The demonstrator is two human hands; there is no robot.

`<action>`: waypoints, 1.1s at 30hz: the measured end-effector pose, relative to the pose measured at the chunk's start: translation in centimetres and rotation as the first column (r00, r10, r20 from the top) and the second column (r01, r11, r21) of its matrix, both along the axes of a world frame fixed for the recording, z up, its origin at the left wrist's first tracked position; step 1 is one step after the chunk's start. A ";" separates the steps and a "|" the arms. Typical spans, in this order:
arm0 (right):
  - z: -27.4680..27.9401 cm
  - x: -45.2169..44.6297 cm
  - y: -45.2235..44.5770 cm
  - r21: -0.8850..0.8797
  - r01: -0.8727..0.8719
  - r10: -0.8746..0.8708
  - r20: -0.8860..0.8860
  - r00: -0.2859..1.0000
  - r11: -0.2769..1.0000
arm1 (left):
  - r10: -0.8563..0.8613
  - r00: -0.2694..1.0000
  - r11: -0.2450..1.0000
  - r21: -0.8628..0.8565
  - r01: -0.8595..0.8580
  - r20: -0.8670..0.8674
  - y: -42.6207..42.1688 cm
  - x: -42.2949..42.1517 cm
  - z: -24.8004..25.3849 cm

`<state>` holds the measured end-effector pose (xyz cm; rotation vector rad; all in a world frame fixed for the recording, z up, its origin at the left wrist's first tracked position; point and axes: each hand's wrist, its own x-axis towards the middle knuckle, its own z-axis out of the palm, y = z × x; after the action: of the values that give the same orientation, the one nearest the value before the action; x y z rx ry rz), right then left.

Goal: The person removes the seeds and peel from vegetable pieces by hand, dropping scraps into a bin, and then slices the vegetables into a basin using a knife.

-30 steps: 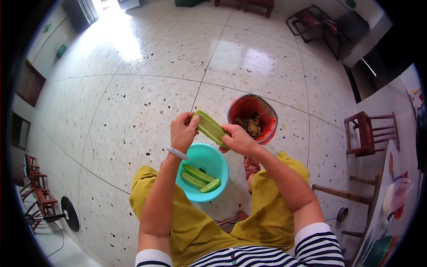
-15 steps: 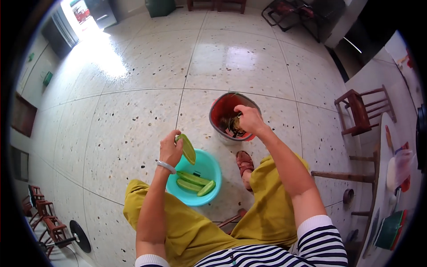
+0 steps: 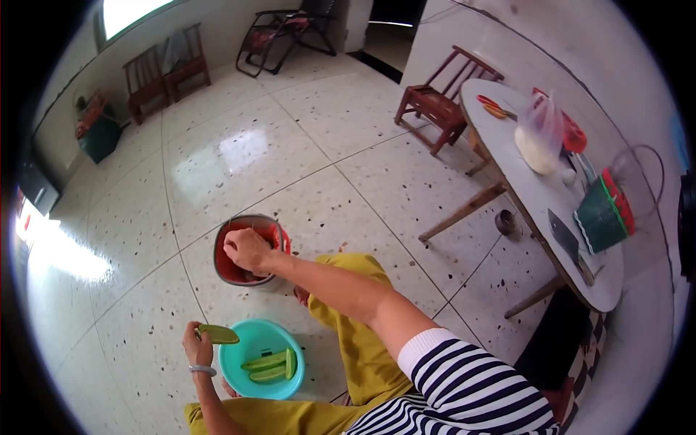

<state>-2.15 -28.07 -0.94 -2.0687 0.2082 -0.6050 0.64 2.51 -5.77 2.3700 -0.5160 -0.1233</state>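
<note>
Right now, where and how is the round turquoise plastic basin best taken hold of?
Probably by opposite sides of its rim, coming from the person's left and right: the basin sits upright, its circular edge showing there, while yellow-green trousers crowd its near side.

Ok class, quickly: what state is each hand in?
Left hand: closed, holding a vegetable piece.
Right hand: over the bucket, grip cannot be told.

Table (image 3: 504, 151): green basket (image 3: 603, 217) stood at right edge; cleaver (image 3: 563, 235) lay beside it, toward left edge. Plastic bag (image 3: 538, 148) sat nearer far end. Wooden chair (image 3: 435, 106) stood beside that end.
</note>
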 end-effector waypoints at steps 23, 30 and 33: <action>12.2 -11.4 -6.3 -0.237 -0.003 -0.036 -0.158 0.987 0.971 | -0.018 0.850 0.963 -0.236 -0.126 -0.527 0.8 -0.2 -3.1; 17.4 -29.2 -11.4 -0.618 -0.232 -0.012 -0.365 0.931 0.751 | -0.020 0.873 0.930 -0.329 -0.163 -0.488 2.3 -0.7 -1.9; 23.4 -40.1 -13.0 -0.609 0.041 -0.381 -0.441 0.812 0.792 | -0.025 0.818 0.860 -0.429 -0.276 -0.575 1.9 -2.1 -0.1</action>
<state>-42.26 -41.10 22.43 -2.8193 0.6843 -0.1884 -1.48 4.37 -5.91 1.7284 -0.0685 -0.5482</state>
